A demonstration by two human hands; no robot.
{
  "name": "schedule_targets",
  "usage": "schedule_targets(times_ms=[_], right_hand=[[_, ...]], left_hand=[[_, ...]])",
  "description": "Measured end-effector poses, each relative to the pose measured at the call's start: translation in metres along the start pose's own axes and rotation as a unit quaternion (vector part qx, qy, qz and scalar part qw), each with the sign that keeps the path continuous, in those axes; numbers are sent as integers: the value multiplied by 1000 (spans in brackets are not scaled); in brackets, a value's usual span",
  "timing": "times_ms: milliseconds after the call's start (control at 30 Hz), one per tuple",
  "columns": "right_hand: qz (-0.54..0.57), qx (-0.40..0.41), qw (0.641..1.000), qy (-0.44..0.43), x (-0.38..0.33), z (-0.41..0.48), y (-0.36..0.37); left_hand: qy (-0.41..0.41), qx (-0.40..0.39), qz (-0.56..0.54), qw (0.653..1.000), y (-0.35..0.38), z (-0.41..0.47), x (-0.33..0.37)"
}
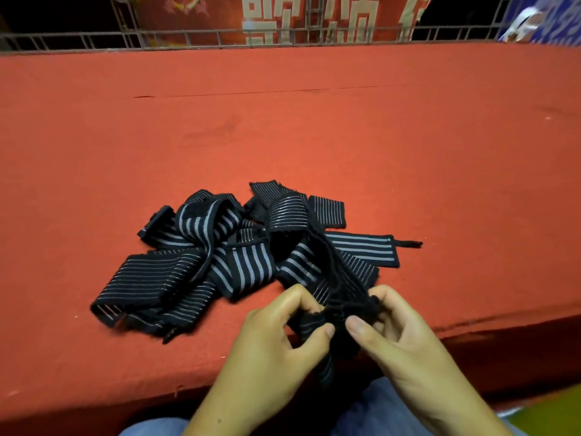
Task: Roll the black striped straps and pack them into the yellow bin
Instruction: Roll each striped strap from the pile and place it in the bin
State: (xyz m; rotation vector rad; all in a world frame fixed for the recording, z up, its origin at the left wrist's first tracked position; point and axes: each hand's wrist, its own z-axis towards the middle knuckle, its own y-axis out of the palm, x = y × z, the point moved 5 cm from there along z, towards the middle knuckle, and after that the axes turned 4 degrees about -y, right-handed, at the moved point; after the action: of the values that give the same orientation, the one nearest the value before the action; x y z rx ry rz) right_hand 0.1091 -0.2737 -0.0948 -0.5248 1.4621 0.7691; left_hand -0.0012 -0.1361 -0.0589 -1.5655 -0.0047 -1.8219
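Strap (338,316), black with pale stripes, bunched between our two hands at near edge of red table (283,121). Left hand (276,350) pinches it, thumb and curled fingers closed on fabric. Right hand (405,341) grips same strap likewise from other side. Strap's far end trails into pile of striped straps (220,256), tangled on table just beyond hands. Metal railing (220,36) runs along far edge. Our jeans (377,410) show below.
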Motion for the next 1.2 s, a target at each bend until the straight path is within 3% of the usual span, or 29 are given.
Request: schedule_targets(times_ms=[200,500,833,1000,1200], right_hand=[[43,22,999,7,2,3,-2],[-40,81,995,-52,-4,1,-13],[1,133,991,-21,17,2,-16],[-31,150,988,-8,27,7,-16],[-68,120,990,-23,21,11,-7]], left_hand=[[-1,-27,-2,1000,1,-4,4],[3,0,9,1000,-3,0,-4],[-34,20,7,999,3,-6,-11],[-21,20,9,1000,6,-5,-14],[-9,12,44,999,5,-3,-13]])
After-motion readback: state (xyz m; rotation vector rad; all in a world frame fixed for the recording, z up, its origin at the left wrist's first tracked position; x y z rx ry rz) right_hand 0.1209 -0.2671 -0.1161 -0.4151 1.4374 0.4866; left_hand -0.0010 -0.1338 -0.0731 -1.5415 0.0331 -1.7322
